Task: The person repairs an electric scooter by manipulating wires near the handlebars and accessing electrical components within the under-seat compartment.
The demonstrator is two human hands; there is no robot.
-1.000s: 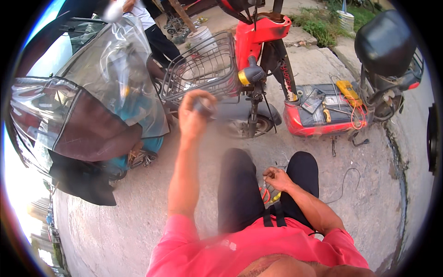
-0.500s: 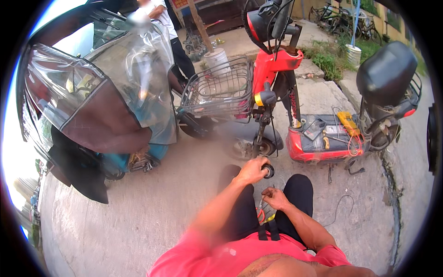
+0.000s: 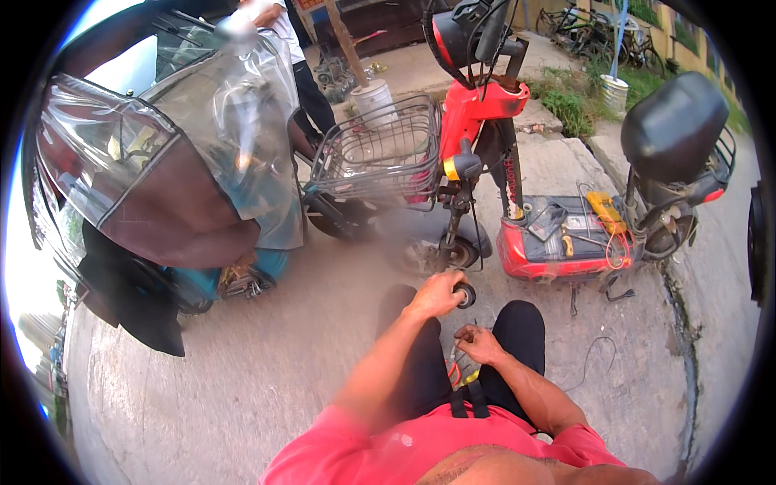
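The left hand (image 3: 439,294) clutches a roll (image 3: 466,295) that a slack grip could drop toward the right hand (image 3: 480,345), whose hold cannot be told.

A line of large letters runs lengthwise along the dark upright post (image 3: 508,179) of the red scooter (image 3: 483,107), right of the frame's centre, turned sideways. At the top edge, left of the middle, a red sign (image 3: 309,4) is cut off, its characters too small to read. Any markings on the yellow meter (image 3: 605,212), centre right, are likewise too small.
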